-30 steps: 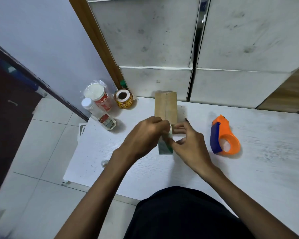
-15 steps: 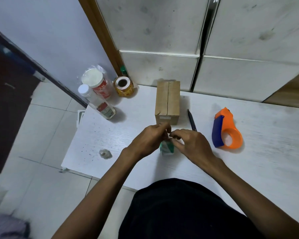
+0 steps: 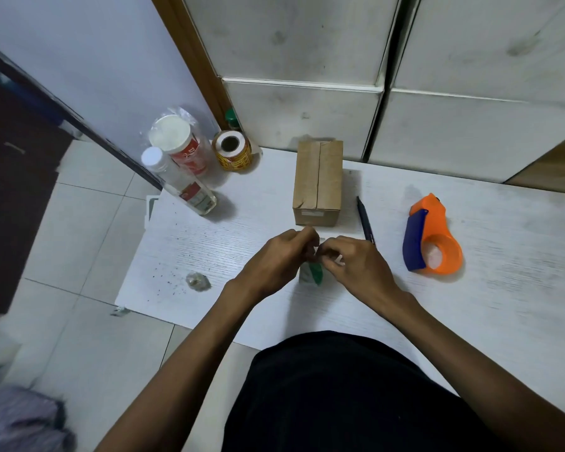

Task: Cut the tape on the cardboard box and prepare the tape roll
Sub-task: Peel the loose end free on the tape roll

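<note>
Where the white woodgrain table (image 3: pixel 470 288) runs bare, matte brown cardboard box (image 3: pixel 318 182) upright, taped seam lengthwise. Glossy orange-blue tape dispenser (image 3: pixel 431 238) well right. Left hand (image 3: pixel 274 261) and right hand (image 3: pixel 356 264) curled, knuckles touching, pinching small green-white packet (image 3: pixel 311 273), possibly paper.

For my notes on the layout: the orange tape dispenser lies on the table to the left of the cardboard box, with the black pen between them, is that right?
Not quite: the head view shows the orange tape dispenser on the table to the right of the cardboard box, not the left. The black pen does lie between them.
</note>
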`<state>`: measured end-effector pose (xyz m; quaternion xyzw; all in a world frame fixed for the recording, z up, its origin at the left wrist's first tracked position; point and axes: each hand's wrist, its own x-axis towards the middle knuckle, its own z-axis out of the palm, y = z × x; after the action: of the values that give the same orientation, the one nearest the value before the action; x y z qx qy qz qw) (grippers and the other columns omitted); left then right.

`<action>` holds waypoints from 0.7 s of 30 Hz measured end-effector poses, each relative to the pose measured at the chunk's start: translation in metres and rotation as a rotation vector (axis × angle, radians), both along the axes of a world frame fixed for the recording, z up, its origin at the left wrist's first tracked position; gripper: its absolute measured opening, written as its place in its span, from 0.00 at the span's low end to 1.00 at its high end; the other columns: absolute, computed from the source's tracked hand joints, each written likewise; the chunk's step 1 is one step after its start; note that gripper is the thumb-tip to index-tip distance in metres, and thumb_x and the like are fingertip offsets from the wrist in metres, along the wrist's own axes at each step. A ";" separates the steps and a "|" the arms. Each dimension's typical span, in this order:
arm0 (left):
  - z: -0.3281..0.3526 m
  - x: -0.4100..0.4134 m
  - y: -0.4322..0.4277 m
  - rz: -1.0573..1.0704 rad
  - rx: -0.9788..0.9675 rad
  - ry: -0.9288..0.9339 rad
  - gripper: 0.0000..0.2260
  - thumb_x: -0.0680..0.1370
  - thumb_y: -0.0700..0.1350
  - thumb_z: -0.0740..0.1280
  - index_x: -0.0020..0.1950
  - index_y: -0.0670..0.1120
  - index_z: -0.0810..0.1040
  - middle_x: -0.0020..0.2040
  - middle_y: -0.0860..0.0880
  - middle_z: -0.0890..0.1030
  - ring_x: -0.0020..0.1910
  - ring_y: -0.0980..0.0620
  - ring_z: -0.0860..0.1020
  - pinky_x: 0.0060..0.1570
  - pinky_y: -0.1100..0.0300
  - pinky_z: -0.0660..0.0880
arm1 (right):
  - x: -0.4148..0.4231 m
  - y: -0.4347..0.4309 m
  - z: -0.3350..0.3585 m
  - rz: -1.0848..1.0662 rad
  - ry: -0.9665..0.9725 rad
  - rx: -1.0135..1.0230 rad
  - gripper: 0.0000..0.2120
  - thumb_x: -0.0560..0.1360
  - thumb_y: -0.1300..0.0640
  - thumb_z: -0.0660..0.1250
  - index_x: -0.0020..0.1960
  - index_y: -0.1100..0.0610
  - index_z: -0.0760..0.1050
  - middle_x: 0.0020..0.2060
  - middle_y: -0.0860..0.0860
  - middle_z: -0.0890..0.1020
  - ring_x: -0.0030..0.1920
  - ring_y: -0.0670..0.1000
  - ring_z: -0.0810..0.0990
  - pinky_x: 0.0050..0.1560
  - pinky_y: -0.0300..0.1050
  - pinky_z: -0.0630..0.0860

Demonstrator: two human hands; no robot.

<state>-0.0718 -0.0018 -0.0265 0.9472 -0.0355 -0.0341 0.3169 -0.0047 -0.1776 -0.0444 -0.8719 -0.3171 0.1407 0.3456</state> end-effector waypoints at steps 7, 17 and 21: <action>-0.012 -0.014 0.004 0.038 0.017 -0.072 0.07 0.77 0.36 0.72 0.53 0.43 0.80 0.44 0.46 0.83 0.43 0.47 0.80 0.42 0.48 0.79 | -0.007 -0.003 0.002 0.033 -0.020 0.025 0.03 0.73 0.57 0.74 0.46 0.52 0.82 0.41 0.47 0.83 0.39 0.48 0.82 0.37 0.51 0.80; -0.023 -0.040 -0.027 0.523 -0.250 -0.100 0.04 0.72 0.45 0.79 0.44 0.48 0.86 0.37 0.56 0.79 0.35 0.57 0.78 0.38 0.69 0.76 | -0.010 -0.009 -0.007 -0.056 0.168 0.083 0.03 0.72 0.57 0.75 0.44 0.52 0.82 0.44 0.48 0.78 0.36 0.45 0.79 0.39 0.35 0.74; -0.025 -0.050 -0.035 0.595 -0.442 -0.032 0.04 0.71 0.41 0.79 0.43 0.47 0.87 0.40 0.52 0.84 0.41 0.57 0.83 0.44 0.68 0.79 | -0.011 -0.015 -0.006 -0.063 0.311 0.108 0.03 0.72 0.58 0.75 0.43 0.53 0.81 0.48 0.48 0.80 0.36 0.50 0.85 0.40 0.40 0.80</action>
<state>-0.1220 -0.0371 -0.0519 0.8251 0.2299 0.0829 0.5094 -0.0157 -0.1927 -0.0507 -0.8292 -0.2391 0.2460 0.4412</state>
